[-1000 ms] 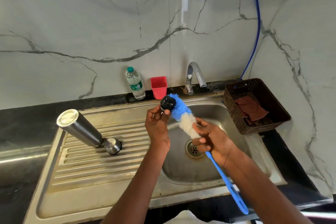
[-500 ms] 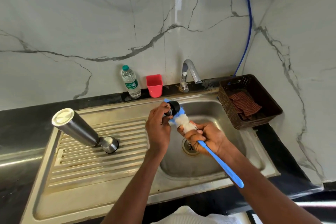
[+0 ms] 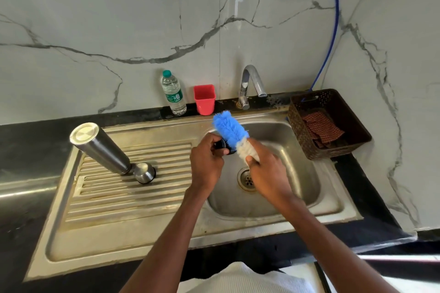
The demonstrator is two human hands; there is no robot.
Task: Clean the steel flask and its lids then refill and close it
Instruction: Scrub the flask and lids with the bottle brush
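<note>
Over the sink basin (image 3: 290, 140), my left hand (image 3: 207, 162) grips a small black inner lid (image 3: 222, 144), mostly hidden by my fingers. My right hand (image 3: 266, 171) holds a bottle brush (image 3: 229, 129) by its handle just below the white bristles; the blue bristle head lies against the black lid. The brush handle is hidden under my hand. The steel flask (image 3: 100, 147) stands upside down on the ribbed drainboard (image 3: 123, 188), beside the steel outer cap (image 3: 144, 172), which sits at its mouth.
A tap (image 3: 250, 85) stands behind the basin, no water visibly running. A water bottle (image 3: 173, 93) and a red cup (image 3: 204, 99) stand on the back ledge. A brown basket (image 3: 333, 102) with a checked cloth (image 3: 321, 128) sits at the right.
The brush has slid forward across the black lid, so more blue bristle now sticks out beyond it. My right hand moved up the handle side and the handle dropped out of sight.
</note>
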